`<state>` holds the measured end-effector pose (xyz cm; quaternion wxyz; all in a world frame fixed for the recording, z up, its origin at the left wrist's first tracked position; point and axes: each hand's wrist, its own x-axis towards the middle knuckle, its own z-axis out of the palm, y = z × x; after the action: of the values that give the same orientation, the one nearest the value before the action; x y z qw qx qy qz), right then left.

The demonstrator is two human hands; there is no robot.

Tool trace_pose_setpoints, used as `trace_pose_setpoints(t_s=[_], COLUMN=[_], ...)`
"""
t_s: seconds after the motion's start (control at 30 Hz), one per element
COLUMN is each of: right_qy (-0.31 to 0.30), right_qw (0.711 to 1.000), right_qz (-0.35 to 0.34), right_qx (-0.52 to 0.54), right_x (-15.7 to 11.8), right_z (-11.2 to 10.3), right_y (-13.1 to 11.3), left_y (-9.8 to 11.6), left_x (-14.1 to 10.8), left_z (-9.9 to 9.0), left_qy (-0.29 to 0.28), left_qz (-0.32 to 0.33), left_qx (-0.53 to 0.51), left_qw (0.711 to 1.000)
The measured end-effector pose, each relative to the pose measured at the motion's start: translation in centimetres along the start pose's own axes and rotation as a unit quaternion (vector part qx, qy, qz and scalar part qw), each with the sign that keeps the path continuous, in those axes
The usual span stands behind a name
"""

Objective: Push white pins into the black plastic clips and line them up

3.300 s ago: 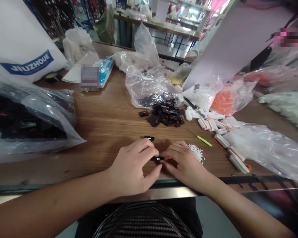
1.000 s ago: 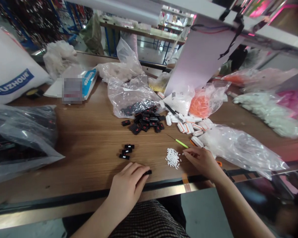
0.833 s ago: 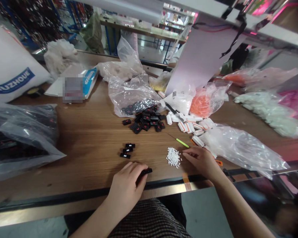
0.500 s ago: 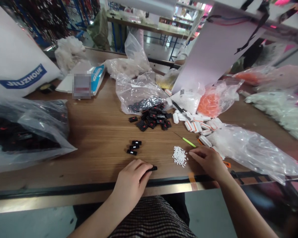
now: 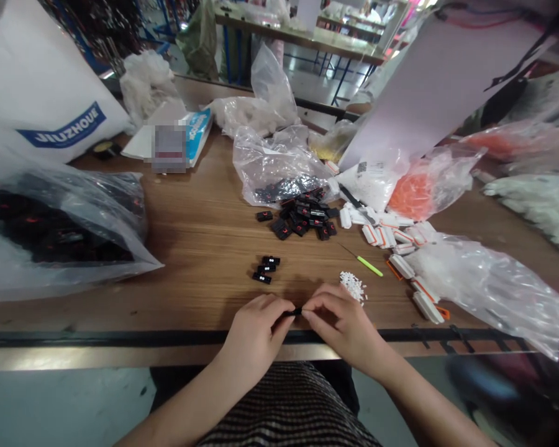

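Note:
My left hand point(image 5: 259, 323) is closed in a pinch on a small black plastic block point(image 5: 297, 311) near the table's front edge. My right hand point(image 5: 342, 316) meets it from the other side, thumb and forefinger pressed together at the block's right end; whatever sits between those fingertips is hidden. Just beyond my right hand lies a pile of tiny white plastic pegs point(image 5: 353, 285), partly covered by the hand. Three black blocks with two white dots each point(image 5: 266, 269) lie in a stepped row ahead of my left hand. A thin-tipped tool with a green handle point(image 5: 369, 266) rests past the pegs.
A heap of black blocks point(image 5: 302, 214) spills from a clear bag point(image 5: 279, 158). White pieces with orange edges point(image 5: 379, 236) lie to the right, beside another clear bag point(image 5: 489, 279). At left stands a large bag of black parts point(image 5: 60, 217). A white panel point(image 5: 405, 81) rises behind.
My right hand has moved left from beside the white pegs to the black block in my left hand. The camera view has shifted slightly, and the other things lie as before.

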<state>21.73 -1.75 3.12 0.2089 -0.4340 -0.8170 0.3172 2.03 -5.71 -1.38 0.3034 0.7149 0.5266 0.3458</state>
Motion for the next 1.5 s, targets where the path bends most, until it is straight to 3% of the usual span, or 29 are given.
trace_pose_setpoints(t_s=[0.63, 1.1, 1.5], right_qy=[0.002, -0.018, -0.009], right_qw=[0.998, 0.998, 0.99], right_qz=[-0.03, -0.01, -0.078], right_qx=[-0.058, -0.062, -0.119], right_x=[0.18, 0.54, -0.05], right_z=[0.85, 0.68, 0.14], right_y=[-0.48, -0.65, -0.45], left_y=[0.23, 0.24, 0.12], left_x=[0.24, 0.04, 0.1], left_z=[-0.14, -0.14, -0.02], left_qy=[-0.004, -0.003, -0.005], left_qz=[-0.01, -0.007, -0.016], left_qx=[-0.002, -0.004, -0.007], left_qw=[1.0, 1.0, 1.0])
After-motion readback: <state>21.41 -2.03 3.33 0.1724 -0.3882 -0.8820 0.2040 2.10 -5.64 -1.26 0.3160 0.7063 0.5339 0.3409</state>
